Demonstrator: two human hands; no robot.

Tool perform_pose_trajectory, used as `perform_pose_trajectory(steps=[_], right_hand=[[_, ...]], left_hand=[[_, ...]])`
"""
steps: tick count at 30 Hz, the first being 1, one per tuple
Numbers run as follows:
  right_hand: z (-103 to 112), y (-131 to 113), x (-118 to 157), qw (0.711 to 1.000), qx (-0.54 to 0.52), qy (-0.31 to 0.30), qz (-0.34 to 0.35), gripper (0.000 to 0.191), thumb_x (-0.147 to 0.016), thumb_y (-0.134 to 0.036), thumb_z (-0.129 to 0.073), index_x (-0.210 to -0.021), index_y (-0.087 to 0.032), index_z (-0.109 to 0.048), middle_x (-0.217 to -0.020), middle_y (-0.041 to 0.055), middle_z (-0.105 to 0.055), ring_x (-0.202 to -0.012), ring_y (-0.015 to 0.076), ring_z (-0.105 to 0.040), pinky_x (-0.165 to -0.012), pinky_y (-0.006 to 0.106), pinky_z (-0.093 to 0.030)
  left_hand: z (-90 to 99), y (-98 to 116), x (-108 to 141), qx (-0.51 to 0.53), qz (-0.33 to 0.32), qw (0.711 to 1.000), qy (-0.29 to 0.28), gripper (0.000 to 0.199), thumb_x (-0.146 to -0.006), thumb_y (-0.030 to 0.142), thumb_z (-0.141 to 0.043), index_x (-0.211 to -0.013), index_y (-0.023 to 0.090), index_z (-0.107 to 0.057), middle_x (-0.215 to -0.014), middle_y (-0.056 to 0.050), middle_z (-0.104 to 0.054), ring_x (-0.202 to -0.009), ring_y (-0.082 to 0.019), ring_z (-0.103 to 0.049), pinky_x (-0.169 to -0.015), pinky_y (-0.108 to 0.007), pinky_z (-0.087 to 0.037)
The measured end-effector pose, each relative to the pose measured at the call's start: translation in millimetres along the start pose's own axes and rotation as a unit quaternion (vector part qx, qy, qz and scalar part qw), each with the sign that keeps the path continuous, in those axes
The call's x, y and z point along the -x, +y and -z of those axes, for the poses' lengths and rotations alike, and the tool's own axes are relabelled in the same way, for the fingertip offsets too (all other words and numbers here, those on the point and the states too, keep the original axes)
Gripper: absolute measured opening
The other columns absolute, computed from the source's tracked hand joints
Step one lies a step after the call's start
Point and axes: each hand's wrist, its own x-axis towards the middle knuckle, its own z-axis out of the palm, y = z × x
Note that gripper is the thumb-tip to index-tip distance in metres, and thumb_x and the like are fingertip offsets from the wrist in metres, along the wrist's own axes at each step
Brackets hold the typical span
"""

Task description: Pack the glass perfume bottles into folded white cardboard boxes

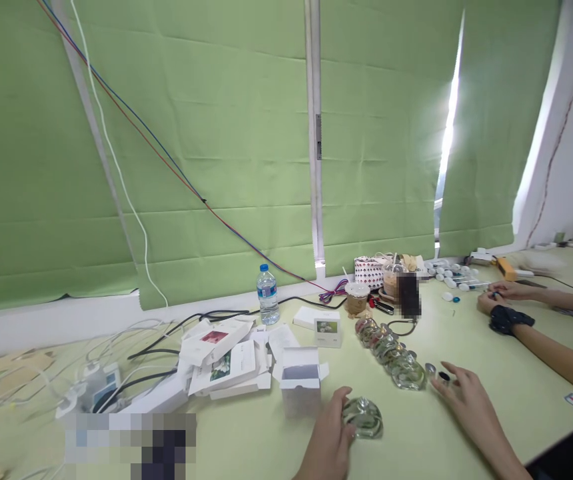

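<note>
Grasping is seen at 5 o'clock in the head view: a clear glass bottle (366, 421) is held at its left edge between thumb and fingers of the left hand (329, 430), and is set on the pale green table (256, 443). Clock directions below are taken from that bottle.

3 o'clock: right hand (464, 400), fingers curled beside a small silver cap (430, 369) and a black-faced piece (444, 378). Blurred there, so whether either is gripped or only touched cannot be told.

1 o'clock: a row of similar glass bottles (391, 360) is lined up close together, near end just beside the silver cap.

10 o'clock: an open white box (300, 399) is stood with flaps spread; farther out, flattened cartons (231, 363) are piled.

11 o'clock: a small box (327, 333) with a flower picture is stood upright.

12 o'clock: a drink cup (357, 301) is placed near the wall.

2 o'clock: a co-worker's hands (491, 303) are held close together, one wrist wrapped in black.
</note>
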Motion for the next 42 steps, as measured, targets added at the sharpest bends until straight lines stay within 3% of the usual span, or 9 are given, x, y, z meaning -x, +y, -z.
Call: perform_pose_trajectory(steps=[6,11,16,20,25,29,32,36,42], right_hand=[[5.7,-3.5,10.6,0.999,0.007,-0.037,-0.037,0.039,-0.076,-0.055,-0.048,-0.085,-0.019,-0.060,-0.093,0.0138,-0.068,-0.082,0.0314,-0.066,-0.072,0.043,-0.051],[11.0,-32.0,37.0,0.980,-0.167,-0.053,-0.094,0.045,-0.069,-0.061,-0.057,-0.090,-0.022,-0.060,-0.093,0.0091,-0.072,-0.086,0.0272,-0.069,-0.075,0.033,-0.053],[3.0,-54.0,62.6,0.907,-0.354,-0.173,-0.145,0.059,-0.067,-0.064,-0.064,-0.106,-0.020,-0.065,-0.090,0.0081,-0.074,-0.092,0.0265,-0.068,-0.081,0.031,-0.053],[3.2,-71.6,71.2,0.838,-0.455,-0.210,-0.215,0.062,-0.062,-0.064,-0.072,-0.106,-0.020,-0.067,-0.088,0.0087,-0.074,-0.086,0.0249,-0.069,-0.080,0.033,-0.054],[6.2,-79.1,72.6,0.813,-0.489,-0.210,-0.237,0.058,-0.061,-0.058,-0.077,-0.104,-0.021,-0.068,-0.090,0.0099,-0.075,-0.083,0.0240,-0.070,-0.080,0.036,-0.054],[0.7,-69.1,72.3,0.826,-0.474,-0.227,-0.204,0.054,-0.065,-0.059,-0.074,-0.103,-0.020,-0.069,-0.094,0.0097,-0.074,-0.093,0.0250,-0.068,-0.089,0.036,-0.051],[-3.6,-61.3,70.6,0.884,-0.384,-0.228,-0.142,0.051,-0.074,-0.062,-0.063,-0.103,-0.020,-0.070,-0.100,0.0092,-0.072,-0.097,0.0256,-0.065,-0.085,0.034,-0.052],[-5.4,-59.8,70.3,0.953,-0.217,-0.209,0.016,0.036,-0.085,-0.052,-0.051,-0.094,-0.022,-0.071,-0.097,0.0079,-0.069,-0.093,0.0243,-0.064,-0.083,0.033,-0.052],[-14.3,-64.6,83.1,0.965,-0.114,-0.165,0.167,0.020,-0.091,-0.033,-0.046,-0.095,-0.026,-0.065,-0.091,0.0054,-0.069,-0.086,0.0211,-0.065,-0.076,0.030,-0.054]], left_hand=[[-0.1,0.4,0.2,-0.002,0.013,1.000,0.022,0.049,-0.082,0.018,-0.050,-0.131,0.017,-0.043,-0.128,-0.016,-0.057,-0.120,-0.029,-0.051,-0.105,-0.045,-0.036],[0.2,1.3,2.6,-0.018,0.021,1.000,0.010,0.049,-0.084,0.020,-0.049,-0.132,0.014,-0.042,-0.131,-0.018,-0.054,-0.122,-0.029,-0.050,-0.106,-0.045,-0.035],[-0.2,0.9,3.5,-0.023,0.021,0.999,0.017,0.047,-0.085,0.020,-0.049,-0.132,0.014,-0.043,-0.133,-0.018,-0.054,-0.124,-0.029,-0.048,-0.108,-0.046,-0.034],[-1.2,0.7,3.4,-0.022,0.009,1.000,0.019,0.046,-0.087,0.019,-0.047,-0.132,0.014,-0.043,-0.134,-0.017,-0.054,-0.124,-0.028,-0.048,-0.108,-0.046,-0.034],[-0.9,4.2,4.4,-0.035,-0.006,0.999,0.010,0.043,-0.087,0.017,-0.045,-0.130,0.014,-0.044,-0.133,-0.017,-0.054,-0.123,-0.028,-0.049,-0.107,-0.047,-0.035],[0.5,7.0,5.3,-0.045,-0.010,0.999,0.007,0.042,-0.088,0.016,-0.045,-0.130,0.014,-0.044,-0.130,-0.017,-0.055,-0.121,-0.028,-0.051,-0.106,-0.046,-0.037],[1.3,7.5,5.1,-0.047,-0.014,0.999,0.005,0.041,-0.088,0.016,-0.045,-0.129,0.014,-0.045,-0.129,-0.017,-0.056,-0.120,-0.027,-0.051,-0.105,-0.046,-0.038],[2.1,8.5,4.8,-0.049,-0.007,0.999,0.001,0.041,-0.088,0.016,-0.045,-0.129,0.014,-0.045,-0.129,-0.017,-0.056,-0.121,-0.028,-0.051,-0.105,-0.046,-0.037],[3.3,10.2,5.2,-0.032,-0.012,0.999,0.008,0.040,-0.089,0.018,-0.045,-0.128,0.017,-0.047,-0.127,-0.014,-0.057,-0.117,-0.027,-0.052,-0.103,-0.044,-0.039]])
